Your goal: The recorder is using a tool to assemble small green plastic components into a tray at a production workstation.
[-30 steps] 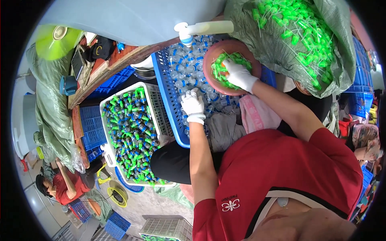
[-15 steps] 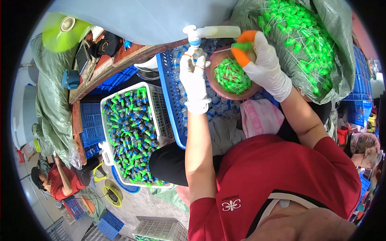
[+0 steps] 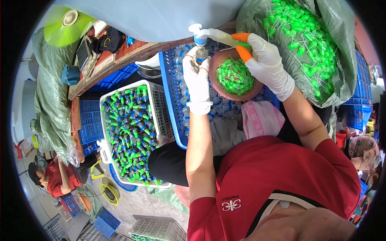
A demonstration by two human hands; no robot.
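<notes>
My left hand (image 3: 197, 76), in a white glove, grips a small clear bottle (image 3: 201, 53) upright under a white tap (image 3: 199, 34). My right hand (image 3: 267, 64), in a white glove with orange fingertips, is raised beside the tap and pinches a green spray cap (image 3: 246, 45) close to the tap's white lever. Just below the hands a brown bowl (image 3: 222, 91) holds several green caps. The bowl rests on a blue crate (image 3: 171, 96) filled with small clear bottles.
A white basket (image 3: 157, 108) of bottles with green caps stands at my left. A large sack (image 3: 257, 18) of green caps lies at the upper right. A pink cloth (image 3: 261, 118) lies on my lap. Another person (image 3: 54, 176) in red sits lower left.
My left hand rose from the blue crate with a bottle up to the tap. My right hand left the bowl with a green cap and moved up beside the tap.
</notes>
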